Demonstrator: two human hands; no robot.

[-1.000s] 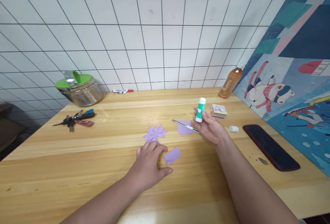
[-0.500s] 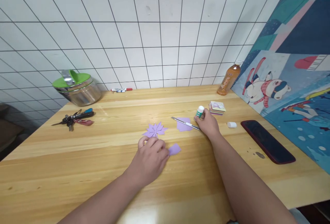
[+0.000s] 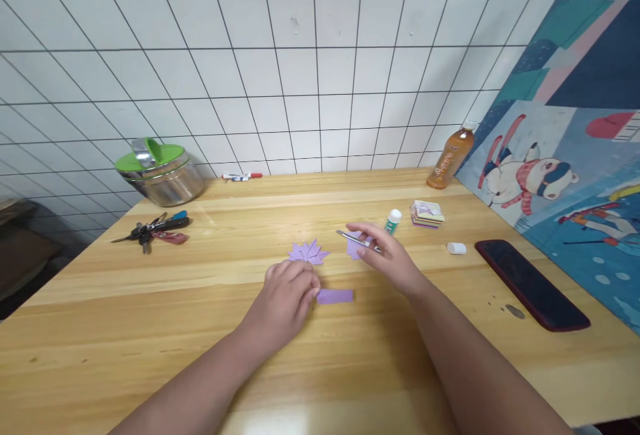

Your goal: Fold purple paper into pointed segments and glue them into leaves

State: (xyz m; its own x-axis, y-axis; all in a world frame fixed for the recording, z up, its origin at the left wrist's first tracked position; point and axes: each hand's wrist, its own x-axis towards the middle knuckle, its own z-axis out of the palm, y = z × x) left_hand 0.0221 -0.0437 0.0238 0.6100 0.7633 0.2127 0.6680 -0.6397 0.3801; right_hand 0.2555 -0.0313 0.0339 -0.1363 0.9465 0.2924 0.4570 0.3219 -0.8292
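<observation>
My left hand [image 3: 290, 295] is closed at the left end of a purple paper strip [image 3: 337, 297], thumb and fingers pinching it. Just beyond that hand lies a purple paper star shape [image 3: 309, 251] with pointed petals, its near side partly hidden. My right hand [image 3: 387, 258] hovers with fingers apart over a slim silver craft knife [image 3: 347, 236] and a purple paper square [image 3: 353, 248]. Nothing shows in its grasp. Behind this hand stands a green and white glue stick [image 3: 393, 221], its lower part covered by the hand.
To the right are a stack of coloured paper [image 3: 427, 214], a small white cap [image 3: 457, 248] and a dark phone [image 3: 530, 283]. A tea bottle [image 3: 451, 158] and a marker [image 3: 242, 176] are near the wall. On the left sit keys [image 3: 150, 229] and a green-lidded metal pot [image 3: 170, 181].
My right hand has let go of the glue stick, which now stands on the table, and has moved left with fingers spread. The purple strip by my left hand now lies straighter and shows more.
</observation>
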